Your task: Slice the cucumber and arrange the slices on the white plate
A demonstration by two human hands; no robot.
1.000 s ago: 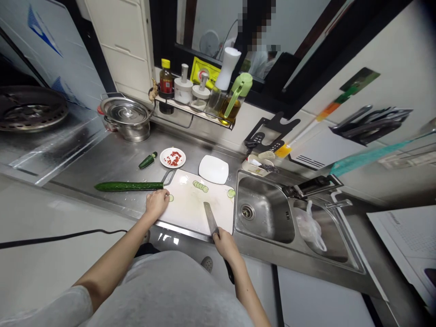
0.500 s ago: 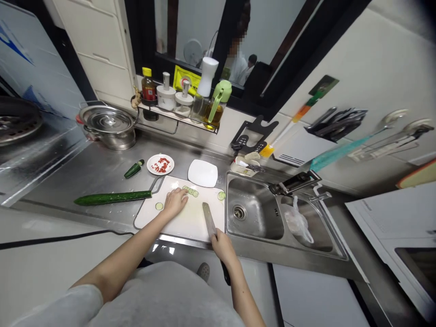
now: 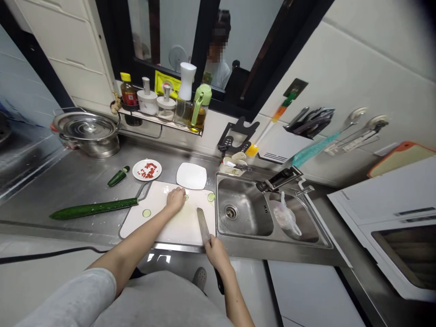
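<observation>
My left hand is closed over the row of cucumber slices near the back of the white cutting board. Its fingers hide most of them, and one cucumber slice peeks out at the fingertips. In my right hand is the handle of a kitchen knife, its blade over the board's right part. A lone cucumber slice lies on the left of the board, and a few cut pieces rest at the back right corner. The long cucumber lies left of the board, its cut end touching the edge.
Behind the board stand a white square plate and a round plate with chopped red bits. A short cucumber piece lies farther left, near a lidded steel pot. The sink adjoins the board's right side. Bottles fill the wall rack.
My left hand has moved from the lone slice at the board's left to the slice row and closed over it. My right hand keeps the knife. The view has shifted rightward.
</observation>
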